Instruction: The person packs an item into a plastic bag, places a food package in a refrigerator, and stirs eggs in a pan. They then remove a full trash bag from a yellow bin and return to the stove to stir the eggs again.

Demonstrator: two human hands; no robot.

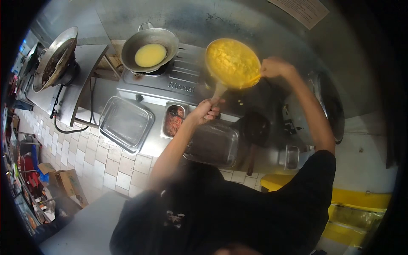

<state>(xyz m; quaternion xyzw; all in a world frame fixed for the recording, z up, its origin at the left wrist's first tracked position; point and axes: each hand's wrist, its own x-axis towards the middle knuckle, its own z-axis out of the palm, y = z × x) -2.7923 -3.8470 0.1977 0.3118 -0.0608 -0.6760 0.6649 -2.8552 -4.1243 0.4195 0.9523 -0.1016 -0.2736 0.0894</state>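
My left hand [205, 111] is closed round the pale handle [219, 90] of a frying pan [207, 57]. Yellow scrambled egg [231, 61] covers most of the pan's inside. At the pan's right rim, my right hand [275, 68] is closed on a utensil [255, 79] whose yellow end reaches into the egg; its exact kind cannot be made out. Left of the pan, a wok [170, 38] with pale yellow liquid [150, 55] sits on the stove [182, 76]. A few yellow bits lie on the dark surface below the pan.
In front of the stove are a clear tray [127, 121], a metal container [165, 127] of reddish food [174, 121] and a clear basket [212, 144]. Another wok [55, 59] stands on the left counter. A large round lid [331, 106] leans at right, with yellow bins [357, 199] below.
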